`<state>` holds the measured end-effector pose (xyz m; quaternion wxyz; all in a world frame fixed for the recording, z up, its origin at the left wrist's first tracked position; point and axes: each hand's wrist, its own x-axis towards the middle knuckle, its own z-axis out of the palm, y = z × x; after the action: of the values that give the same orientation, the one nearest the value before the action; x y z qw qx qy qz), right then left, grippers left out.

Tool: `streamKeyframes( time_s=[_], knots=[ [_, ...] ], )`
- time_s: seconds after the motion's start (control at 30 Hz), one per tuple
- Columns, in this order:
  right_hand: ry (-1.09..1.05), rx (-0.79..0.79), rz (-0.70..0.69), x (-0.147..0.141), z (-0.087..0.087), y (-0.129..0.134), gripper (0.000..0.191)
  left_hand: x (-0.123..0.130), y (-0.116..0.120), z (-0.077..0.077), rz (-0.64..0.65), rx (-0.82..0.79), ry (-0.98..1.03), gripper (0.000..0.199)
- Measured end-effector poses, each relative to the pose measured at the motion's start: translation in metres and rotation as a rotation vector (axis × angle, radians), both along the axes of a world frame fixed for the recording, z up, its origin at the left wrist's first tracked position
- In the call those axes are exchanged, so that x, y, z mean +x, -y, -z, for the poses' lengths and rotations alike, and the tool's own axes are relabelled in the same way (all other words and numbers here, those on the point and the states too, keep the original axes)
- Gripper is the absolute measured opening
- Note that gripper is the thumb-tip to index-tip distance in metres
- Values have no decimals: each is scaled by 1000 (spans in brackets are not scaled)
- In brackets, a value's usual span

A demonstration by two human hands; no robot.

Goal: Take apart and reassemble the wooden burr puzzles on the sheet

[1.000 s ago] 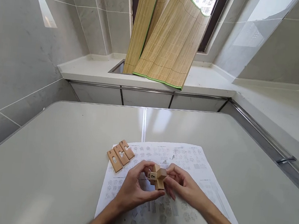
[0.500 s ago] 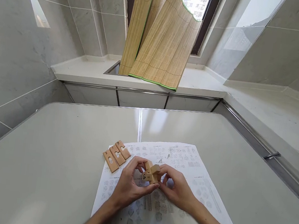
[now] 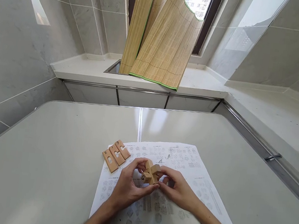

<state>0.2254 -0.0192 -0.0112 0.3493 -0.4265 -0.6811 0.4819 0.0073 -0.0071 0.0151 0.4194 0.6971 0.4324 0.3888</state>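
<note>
A small cluster of interlocked wooden blocks (image 3: 150,173), one marked with a letter G, is held just above the printed paper sheet (image 3: 168,223). My left hand (image 3: 129,184) grips it from the left, with the thumb below and the fingers behind, partly hidden. From the right, my right hand (image 3: 177,188) pinches the cluster's side between thumb and fingers. Three flat wooden pieces with cut-outs (image 3: 116,156) lie side by side at the sheet's upper left corner, numbered on their faces.
The pale table (image 3: 52,151) has a seam running away from me. Behind it, a white ledge (image 3: 84,69) bears a bamboo mat (image 3: 166,41) leaning before the window. A metal rail (image 3: 251,130) runs along the right side.
The block marked G has turned slightly within the cluster, so its lettered face shows at a different angle. Both hands keep nearly the same place and grip.
</note>
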Motion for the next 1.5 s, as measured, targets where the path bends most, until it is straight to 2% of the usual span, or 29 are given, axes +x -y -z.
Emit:
streamKeyframes(
  time_s=[0.2,0.3,0.43,0.57,0.77,0.97,1.07,1.17,1.37,1.5],
  knots=[
    [34,4,52,-4,3,1,13,0,0,2,11,43,-46,56],
    [15,-29,30,-3,2,2,11,-1,0,1,17,43,-46,55],
    [-154,-191,-118,3,-2,2,24,-1,0,-3,45,18,7,54],
    [-271,-303,-219,7,-7,0,38,-5,-1,0,92,-21,70,62],
    [-396,-335,-220,6,-4,-4,40,-8,0,7,110,-51,82,69],
    [-425,-342,-202,6,-3,-3,37,-6,2,3,123,9,103,69],
    [-438,-373,-235,4,-5,-2,38,-6,1,2,118,31,102,68],
    [-461,-414,-287,4,-6,-2,45,-6,0,1,117,41,89,66],
    [-468,-419,-307,7,-8,-3,73,-6,0,-3,189,92,91,70],
    [-488,-409,-310,7,-6,-3,76,-2,1,-5,246,148,104,72]
  ],
)
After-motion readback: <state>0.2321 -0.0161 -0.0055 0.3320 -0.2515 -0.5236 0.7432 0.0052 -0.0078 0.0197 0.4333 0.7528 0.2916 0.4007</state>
